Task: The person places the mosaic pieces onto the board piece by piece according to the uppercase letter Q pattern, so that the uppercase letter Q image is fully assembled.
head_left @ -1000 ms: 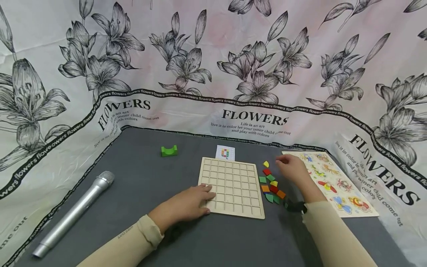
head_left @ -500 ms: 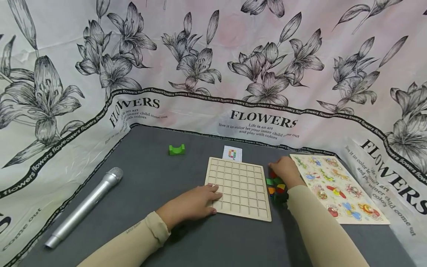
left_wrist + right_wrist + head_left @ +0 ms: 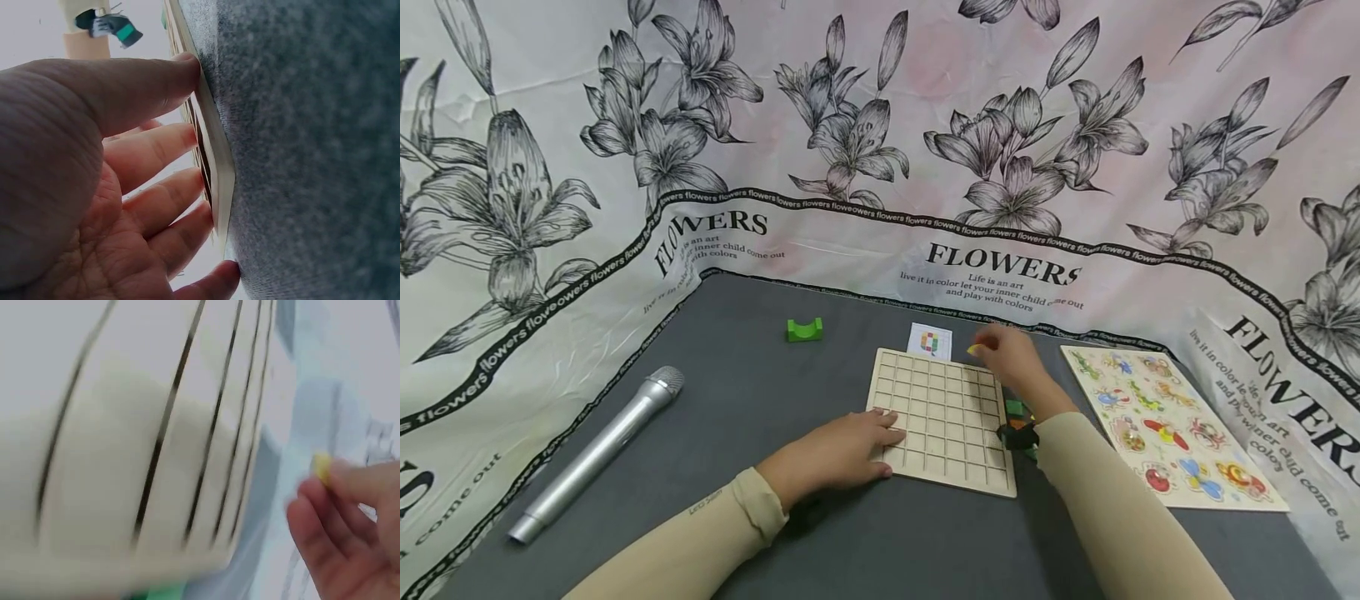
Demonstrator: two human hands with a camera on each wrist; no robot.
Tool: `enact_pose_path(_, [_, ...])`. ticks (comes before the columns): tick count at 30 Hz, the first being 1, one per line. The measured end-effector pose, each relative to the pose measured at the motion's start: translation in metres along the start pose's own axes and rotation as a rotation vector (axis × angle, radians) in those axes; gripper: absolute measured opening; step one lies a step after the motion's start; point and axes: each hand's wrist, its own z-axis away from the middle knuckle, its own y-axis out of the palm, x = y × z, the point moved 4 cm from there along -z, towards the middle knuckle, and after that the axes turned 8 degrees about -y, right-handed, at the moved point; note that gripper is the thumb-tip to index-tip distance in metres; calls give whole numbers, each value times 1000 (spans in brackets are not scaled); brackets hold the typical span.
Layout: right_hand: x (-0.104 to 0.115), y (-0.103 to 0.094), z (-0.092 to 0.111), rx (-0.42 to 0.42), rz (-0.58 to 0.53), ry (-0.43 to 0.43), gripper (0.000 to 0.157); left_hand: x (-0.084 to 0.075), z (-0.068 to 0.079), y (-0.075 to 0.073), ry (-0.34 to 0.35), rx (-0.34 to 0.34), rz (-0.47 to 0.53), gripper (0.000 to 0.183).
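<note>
A pale wooden board (image 3: pixel 936 425) with a grid of square cells lies flat on the table. At its left edge rests my left hand (image 3: pixel 842 454), fingers lightly spread; the left wrist view has the thumb (image 3: pixel 134 84) and fingertips right at the board's edge (image 3: pixel 219 169). My right hand (image 3: pixel 1011 358) is over the board's far right corner. Between its thumb and fingertips it pinches a small yellow piece (image 3: pixel 322 467). Several green and orange pieces (image 3: pixel 1015 408) lie beside the board, partly hidden by the right wrist and its dark band.
A card with a coloured Q pattern (image 3: pixel 929 342) lies behind the board. To the right is a wooden animal picture board (image 3: pixel 1172 433). A green arched block (image 3: pixel 805 331) stands back left, a silver microphone (image 3: pixel 598 454) at left. Flower-printed cloth (image 3: pixel 850 242) walls the table.
My right hand has come down to the loose pieces, taken the yellow one and moved left toward the card. The left hand stays on the board; the view has shifted slightly.
</note>
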Motion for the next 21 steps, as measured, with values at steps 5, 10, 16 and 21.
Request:
enact_pose_path(5, [45, 30, -6, 217, -80, -118, 23, 0, -1, -1, 12, 0, -6, 57])
enact_pose_path(10, [55, 46, -11, 210, -47, -143, 14, -1, -1, -2, 10, 0, -12, 57])
enact_pose_path(16, [56, 54, -14, 193, 24, -167, 13, -1, 2, -4, 6, 2, -20, 57])
enact_pose_path(21, [57, 57, -14, 177, 48, -138, 15, 0, 1, -2, 5, -5, -35, 57])
